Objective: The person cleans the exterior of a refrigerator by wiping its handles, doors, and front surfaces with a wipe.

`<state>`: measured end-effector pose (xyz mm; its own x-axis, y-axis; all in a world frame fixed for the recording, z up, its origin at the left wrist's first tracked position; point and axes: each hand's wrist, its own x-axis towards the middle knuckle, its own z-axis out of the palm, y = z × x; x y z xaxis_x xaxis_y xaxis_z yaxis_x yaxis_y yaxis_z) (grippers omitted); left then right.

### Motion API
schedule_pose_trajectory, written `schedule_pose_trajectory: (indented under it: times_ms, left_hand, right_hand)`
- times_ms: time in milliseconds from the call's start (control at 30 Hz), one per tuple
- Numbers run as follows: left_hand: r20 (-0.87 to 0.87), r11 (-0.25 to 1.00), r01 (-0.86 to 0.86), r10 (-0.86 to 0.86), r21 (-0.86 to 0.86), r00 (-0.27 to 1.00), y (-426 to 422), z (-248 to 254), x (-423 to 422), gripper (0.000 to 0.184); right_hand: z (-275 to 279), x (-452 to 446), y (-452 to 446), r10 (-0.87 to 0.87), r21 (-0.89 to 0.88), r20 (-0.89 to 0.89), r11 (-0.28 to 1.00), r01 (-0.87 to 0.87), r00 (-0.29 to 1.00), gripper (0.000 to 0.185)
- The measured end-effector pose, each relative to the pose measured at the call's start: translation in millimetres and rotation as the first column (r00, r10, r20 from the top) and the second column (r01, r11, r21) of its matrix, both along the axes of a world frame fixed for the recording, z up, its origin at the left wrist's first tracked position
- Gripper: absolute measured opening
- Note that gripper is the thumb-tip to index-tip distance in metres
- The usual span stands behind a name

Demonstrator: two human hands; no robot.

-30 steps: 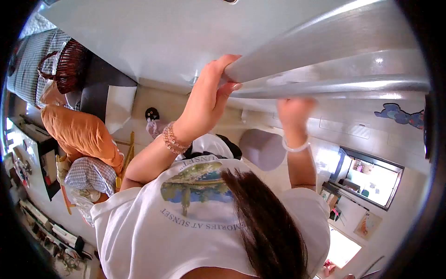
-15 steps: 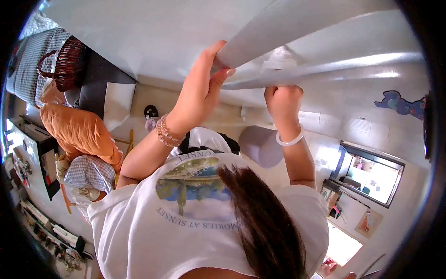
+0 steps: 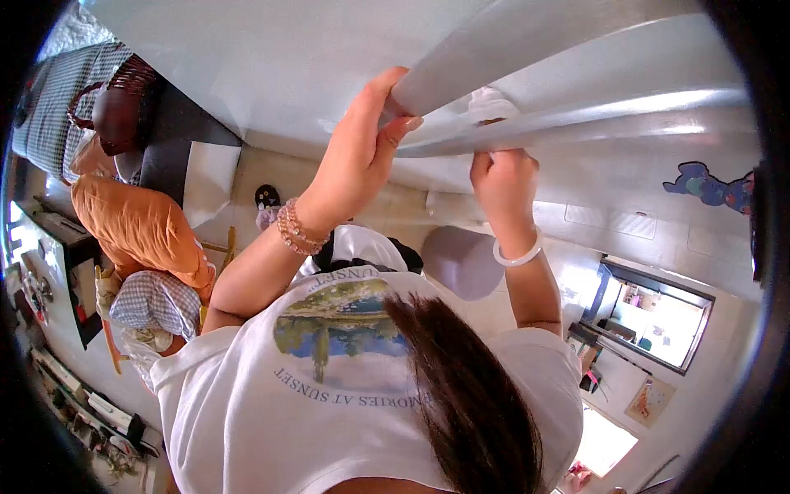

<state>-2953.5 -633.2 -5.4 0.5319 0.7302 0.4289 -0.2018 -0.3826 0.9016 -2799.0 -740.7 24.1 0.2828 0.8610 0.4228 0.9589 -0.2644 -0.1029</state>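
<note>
Two long silver-grey handles run side by side on a pale grey appliance door that looks like a refrigerator's. My left hand, with a beaded bracelet on the wrist, is closed around the upper handle near its lower end, thumb along the side. My right hand, wearing a white bangle, is a fist against the underside of the other handle. A crumpled white cloth shows just past that handle, above the fist; its grip on the cloth is partly hidden by the handle.
A blue cartoon figure is on the door at right. At left are a dark wicker basket, an orange cushion and a checked cushion on a chair. A grey round-ended object stands on the floor. A framed window is at right.
My right hand and the white cloth have shifted slightly along the handle. My left hand keeps its hold, with little movement. The view has shifted slightly.
</note>
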Motion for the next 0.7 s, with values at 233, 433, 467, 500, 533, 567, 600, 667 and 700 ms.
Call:
schedule_pose_trajectory:
  times_ms: [233,433,467,500,533,567,600,667,700]
  left_hand:
    - [-0.002,1.0,0.006,-0.006,-0.01,1.0,-0.2,-3.2,1.3,0.045]
    - [-0.025,0.995,0.04,-0.038,0.094,0.999,3.4,-2.4,-2.4,0.042]
    - [-0.024,0.994,0.034,-0.031,0.1,0.999,2.8,-2.5,-2.0,0.042]
    - [-0.016,0.993,0.029,-0.027,0.114,1.0,4.0,-2.7,-0.6,0.043]
    - [0.003,0.995,0.017,-0.017,0.095,1.0,4.3,-2.8,0.0,0.043]
    - [0.023,0.998,0.006,-0.007,0.07,1.0,3.3,-3.1,1.4,0.044]
    - [0.047,0.999,-0.008,0.006,0.044,0.999,2.2,-3.6,2.7,0.045]
    - [0.038,0.999,0.019,-0.02,0.028,0.999,4.1,-5.4,2.0,0.045]
    - [0.031,0.999,0.03,-0.031,0.021,0.999,3.9,-5.8,1.4,0.045]
  right_hand:
    - [-9.3,0.5,-1.7,-0.069,-0.279,0.015,0.958,0.07,0.998,0.008]
    - [-31.0,17.2,-14.9,-0.091,-0.234,0.021,0.968,0.093,0.996,0.009]
    - [-10.2,14.6,-9.9,-0.076,-0.127,-0.048,0.99,0.069,0.996,0.009]
    - [-1.0,13.6,-5.9,-0.056,-0.008,-0.109,0.998,0.056,0.992,0.009]
    - [-7.6,14.3,-7.0,-0.06,-0.061,-0.078,0.997,0.055,0.995,0.008]
    - [-21.9,15.8,-9.3,-0.067,-0.143,-0.016,0.988,0.064,0.998,0.008]
    - [-40.5,16.9,-11.0,-0.065,-0.223,0.051,0.972,0.074,0.997,0.008]
    - [-55.5,12.1,-7.0,-0.079,-0.29,0.061,0.952,0.094,0.995,0.011]
    - [-52.0,12.1,-10.9,-0.09,-0.281,0.045,0.955,0.099,0.995,0.013]
